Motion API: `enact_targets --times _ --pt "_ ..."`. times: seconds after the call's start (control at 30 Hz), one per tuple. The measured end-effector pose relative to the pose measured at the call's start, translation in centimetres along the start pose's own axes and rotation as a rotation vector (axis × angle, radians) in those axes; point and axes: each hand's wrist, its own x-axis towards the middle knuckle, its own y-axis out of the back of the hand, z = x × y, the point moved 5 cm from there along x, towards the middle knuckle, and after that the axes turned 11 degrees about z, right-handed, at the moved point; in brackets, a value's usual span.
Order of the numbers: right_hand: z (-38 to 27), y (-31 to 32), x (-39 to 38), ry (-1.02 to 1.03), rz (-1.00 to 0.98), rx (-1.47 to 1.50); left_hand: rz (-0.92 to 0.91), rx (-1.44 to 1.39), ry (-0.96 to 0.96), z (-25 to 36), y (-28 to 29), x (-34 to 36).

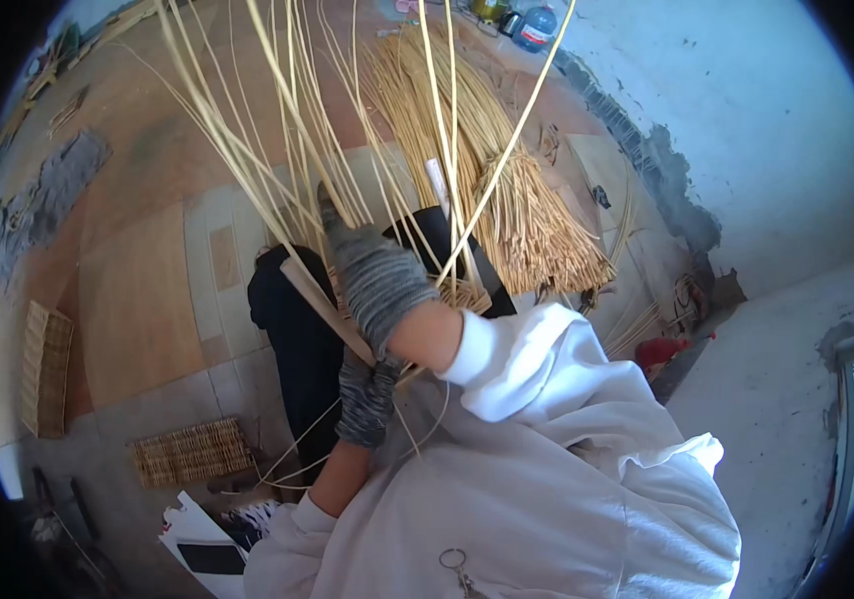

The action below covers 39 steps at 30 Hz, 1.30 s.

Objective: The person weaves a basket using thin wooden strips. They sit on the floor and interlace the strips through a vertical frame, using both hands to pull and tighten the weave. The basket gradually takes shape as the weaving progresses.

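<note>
Long pale wicker rods (232, 140) rise from a partly woven piece (465, 298) on my dark-clad lap. My right hand (379, 285), in a grey knit glove, lies over the piece, closed on some rods with one finger stretched along them. Below it my left hand (362, 399), also gloved, is closed at the lower end of a flat wooden strip (312, 299), partly hidden by my right hand. A few thin loose strands trail beside my left wrist.
A large bundle of cut rods (537, 230) lies ahead-right beside a wall (767, 120). Woven panels (187, 449) lie on the left. A water jug (533, 30) stands at the back, a red object (662, 354) at right, grey cloth (47, 195) at far left.
</note>
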Motion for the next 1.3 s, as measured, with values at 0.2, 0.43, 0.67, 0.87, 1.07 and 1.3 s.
enact_targets --times 0.2,0.43,0.67,0.87,1.07,1.3 --pt "0.8 1.5 -0.8 0.303 0.056 0.256 0.056 -0.114 0.122 -0.2 -0.4 0.1" --pt "9.9 4.3 -7.7 0.098 0.445 -0.001 0.072 -0.398 0.303 1.0 -0.3 -0.3" --pt "6.8 -2.1 -9.4 0.658 0.310 -0.159 0.054 -0.343 0.308 1.0 -0.7 0.2" --pt "7.8 -4.2 -9.8 0.575 0.189 -0.218 0.057 -0.384 0.376 0.8 -0.7 0.3" --pt "8.5 -2.3 -9.1 0.567 0.096 -0.072 -0.530 -0.298 0.277 0.2 2.6 2.3" --pt "8.3 -0.1 -9.7 0.527 0.230 0.060 -0.477 -0.002 0.298 0.1 2.6 2.3"
